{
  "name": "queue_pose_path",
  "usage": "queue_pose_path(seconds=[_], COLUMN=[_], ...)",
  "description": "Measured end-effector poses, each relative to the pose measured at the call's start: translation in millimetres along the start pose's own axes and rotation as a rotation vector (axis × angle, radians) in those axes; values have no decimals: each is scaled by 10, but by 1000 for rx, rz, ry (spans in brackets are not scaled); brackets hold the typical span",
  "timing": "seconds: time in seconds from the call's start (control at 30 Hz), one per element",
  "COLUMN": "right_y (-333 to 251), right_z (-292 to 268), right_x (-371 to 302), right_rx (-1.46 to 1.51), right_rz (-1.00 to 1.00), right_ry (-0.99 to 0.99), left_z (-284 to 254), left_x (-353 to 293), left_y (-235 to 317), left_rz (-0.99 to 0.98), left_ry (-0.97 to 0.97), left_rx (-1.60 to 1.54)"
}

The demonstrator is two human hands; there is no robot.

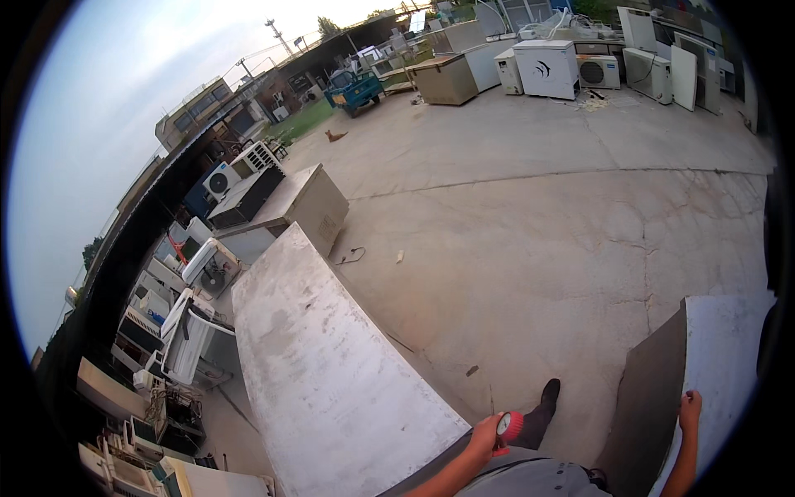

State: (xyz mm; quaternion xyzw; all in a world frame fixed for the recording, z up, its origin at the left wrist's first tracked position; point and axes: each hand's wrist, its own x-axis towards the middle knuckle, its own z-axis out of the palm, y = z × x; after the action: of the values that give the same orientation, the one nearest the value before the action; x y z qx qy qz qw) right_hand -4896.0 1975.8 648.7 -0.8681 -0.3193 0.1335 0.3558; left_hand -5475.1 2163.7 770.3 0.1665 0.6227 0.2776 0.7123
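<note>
My left hand (482,437) is closed around a red gauge (513,427) with a round pale dial, held in front of my body. Just to its left stretches the long, scuffed white top (331,356) of a chest-like appliance. My right hand (690,408) is off to the right with its fingers curled, over the pale top (725,356) of another box-shaped appliance with a dark side, near its edge. Whatever those fingers hold, if anything, is hidden. My dark shoe (548,393) stands on the concrete between the two appliances.
Beyond the near white top stands another chest (310,203) with a dark slab on it. Old air-conditioner units (211,269) crowd the left side. A white chest freezer (546,70), more appliances and a blue three-wheeled cart (354,91) line the far side. A dog (334,136) lies on the ground.
</note>
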Motion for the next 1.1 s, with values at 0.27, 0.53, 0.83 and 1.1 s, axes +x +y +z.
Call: queue_pose_path(seconds=[0.27,0.53,0.83,1.1], right_y=[-1677,-1597,-1067,-801], right_z=[278,195,-178,-374], right_x=[1565,3565,5187,6598], right_rx=[-287,-351,-219,-59], right_rz=[-35,443,878,922], right_ry=[-341,-80,-23,-42], left_z=[2024,4019,4590,7005], left_x=[1221,2434,4580,6300], left_y=[1798,3109,3670,4167], left_rz=[79,70,-133,-219], left_ry=[-65,89,267,45], left_rx=[-38,319,997,1338])
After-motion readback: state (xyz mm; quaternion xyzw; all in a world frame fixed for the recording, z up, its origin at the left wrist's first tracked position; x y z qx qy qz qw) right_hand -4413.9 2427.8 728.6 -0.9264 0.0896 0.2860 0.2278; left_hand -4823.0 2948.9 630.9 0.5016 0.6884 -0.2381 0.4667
